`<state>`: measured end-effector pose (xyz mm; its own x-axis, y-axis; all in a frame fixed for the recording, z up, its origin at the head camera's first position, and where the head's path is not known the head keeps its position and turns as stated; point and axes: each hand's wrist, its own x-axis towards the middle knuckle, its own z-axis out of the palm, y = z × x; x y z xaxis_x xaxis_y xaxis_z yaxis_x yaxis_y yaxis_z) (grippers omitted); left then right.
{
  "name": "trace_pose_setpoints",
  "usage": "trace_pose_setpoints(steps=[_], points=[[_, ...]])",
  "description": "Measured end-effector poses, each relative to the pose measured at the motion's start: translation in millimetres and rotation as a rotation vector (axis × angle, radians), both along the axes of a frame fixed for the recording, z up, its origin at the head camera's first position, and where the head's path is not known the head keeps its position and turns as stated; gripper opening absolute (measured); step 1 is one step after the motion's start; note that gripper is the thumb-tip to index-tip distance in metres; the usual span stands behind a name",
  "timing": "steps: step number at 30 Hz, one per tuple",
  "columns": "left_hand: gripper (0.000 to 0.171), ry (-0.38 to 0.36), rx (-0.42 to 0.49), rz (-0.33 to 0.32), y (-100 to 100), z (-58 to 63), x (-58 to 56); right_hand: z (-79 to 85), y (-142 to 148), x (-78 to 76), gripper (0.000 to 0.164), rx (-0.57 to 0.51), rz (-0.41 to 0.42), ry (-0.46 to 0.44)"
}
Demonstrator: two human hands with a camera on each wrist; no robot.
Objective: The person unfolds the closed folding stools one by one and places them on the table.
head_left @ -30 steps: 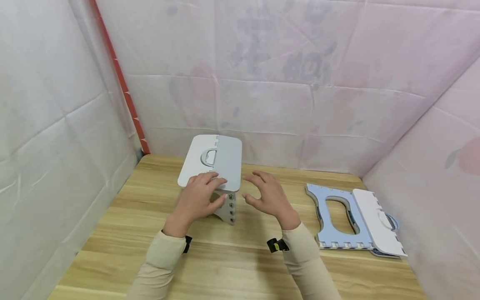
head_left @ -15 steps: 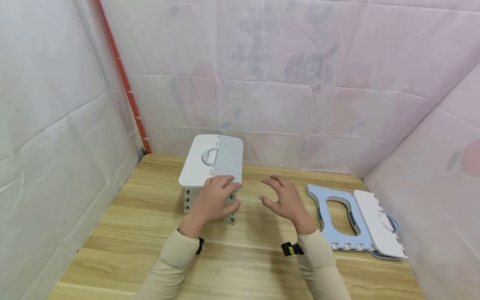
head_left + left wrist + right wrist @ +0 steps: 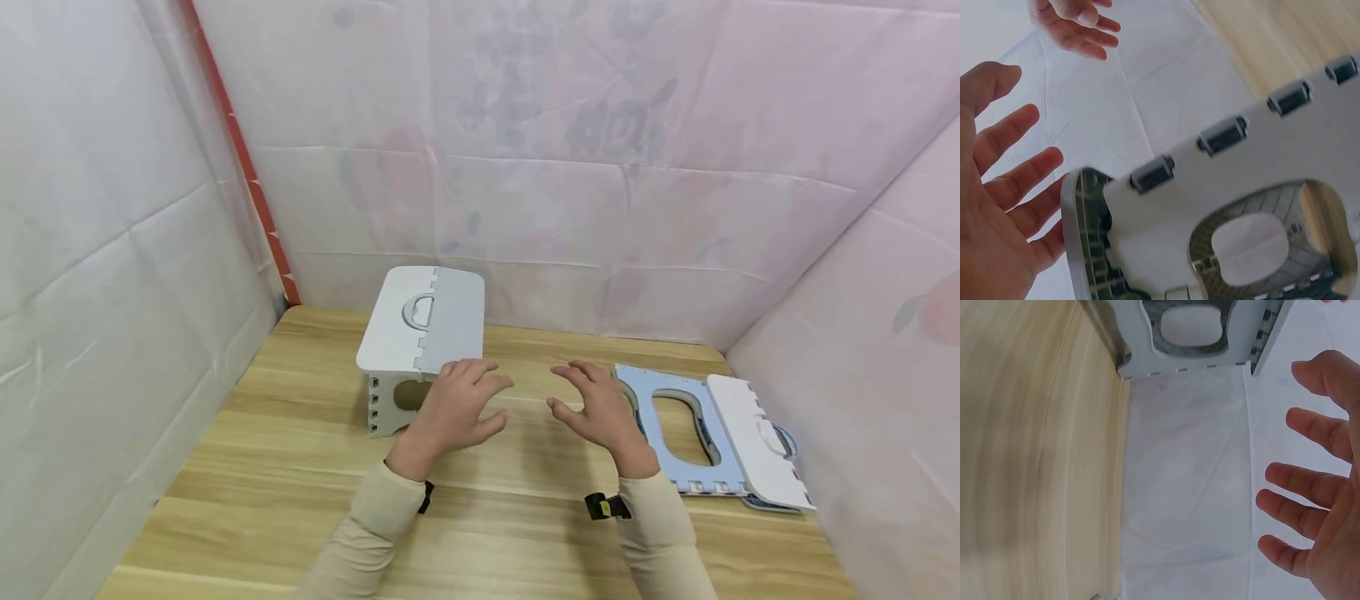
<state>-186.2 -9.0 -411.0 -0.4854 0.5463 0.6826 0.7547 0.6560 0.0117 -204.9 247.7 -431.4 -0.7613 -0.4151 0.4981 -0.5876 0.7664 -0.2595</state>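
Note:
A white and grey folding step stool (image 3: 397,325) stands unfolded at the back left of the table, its carry handle folded flat into the top. My left hand (image 3: 453,408) is in front of its near right corner, fingers spread and slightly bent, holding nothing; it hides part of the near legs. In the left wrist view the stool's underside (image 3: 1147,231) shows close to those fingers; contact is hard to tell. Over the table to the right, my right hand (image 3: 600,412) hovers with loosely bent fingers and nothing in it. The right wrist view shows its fingers (image 3: 1297,481) spread apart.
A blue and white folding stool (image 3: 757,442) lies folded out flat at the right of the wood-grain table (image 3: 480,533). Pale printed sheets (image 3: 525,208) hang behind and at both sides. A red strip (image 3: 247,167) runs down the back left corner.
Both hands have moved right, the left one from over the stool's near edge to its near right corner. The white and grey stool stays in place.

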Motion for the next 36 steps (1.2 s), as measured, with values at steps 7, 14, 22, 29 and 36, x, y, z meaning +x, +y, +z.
trace_pose_setpoints(steps=[7, 14, 22, 29, 36], points=[[0.027, 0.045, 0.003, -0.029, 13.9, -7.3, 3.4, -10.2, 14.5, 2.5, 0.046, -0.018, -0.021, 0.030], [0.027, 0.094, 0.009, -0.033, 23.2, -17.6, 7.9, -20.8, 25.8, 6.1, 0.046, -0.062, -0.056, -0.049], [0.031, -0.033, 0.010, -0.064, 37.7, -29.7, 9.7, -26.8, 43.7, 11.7, 0.048, -0.033, -0.154, -0.129], [0.033, -0.185, 0.013, -0.062, 49.9, -45.1, 9.4, -29.0, 60.3, 18.1, 0.051, -0.029, -0.192, -0.207], [0.035, -0.212, -0.017, -0.055, 64.1, -52.9, 9.7, -32.0, 76.7, 23.3, 0.054, -0.055, -0.210, -0.255]])
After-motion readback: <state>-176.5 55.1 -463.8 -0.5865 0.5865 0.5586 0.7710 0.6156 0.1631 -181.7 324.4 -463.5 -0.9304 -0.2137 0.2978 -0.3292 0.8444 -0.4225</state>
